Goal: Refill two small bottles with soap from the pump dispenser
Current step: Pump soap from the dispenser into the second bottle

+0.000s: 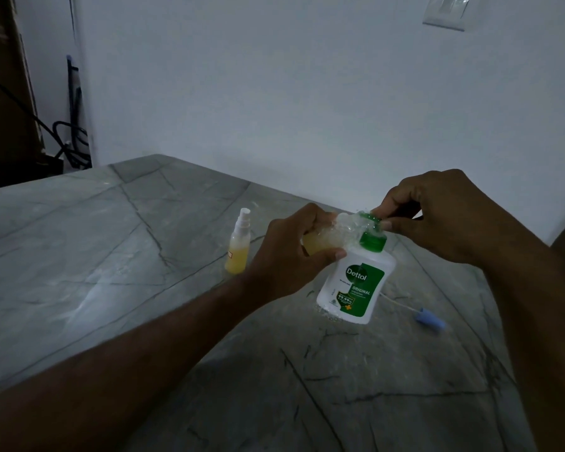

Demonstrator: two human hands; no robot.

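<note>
A Dettol pump dispenser [356, 285] is shown standing slightly tilted on a grey marble-patterned countertop [111, 256], near the right-hand edge. Its green pump head [371, 223] is pinched from above by the curled fingers of the right hand [437, 220]. A small clear bottle [327, 238], part-filled with yellow liquid, is held on a slant at the nozzle, the fingers of the left hand [291, 252] being wrapped round its body. The mouth of the bottle is obscured by glare, so contact with the nozzle cannot be confirmed.

A second small bottle, a spray bottle [238, 246] with its spray top fitted and yellow liquid in its lower part, stands upright to the left, apart from the hands. A blue cap with a thin dip tube [421, 316] lies on the countertop just right of the dispenser.

The small bottle is judged to be light, thin-walled and slippery where wetted by soap; a grip round its mid-body is advised. The dispenser may tip under pump pressure and is best steadied by its shoulder.

The room is dim. A plain white wall [307, 93] carries a switch plate [446, 11]; dark cables [72, 141] hang in the left corner.
</note>
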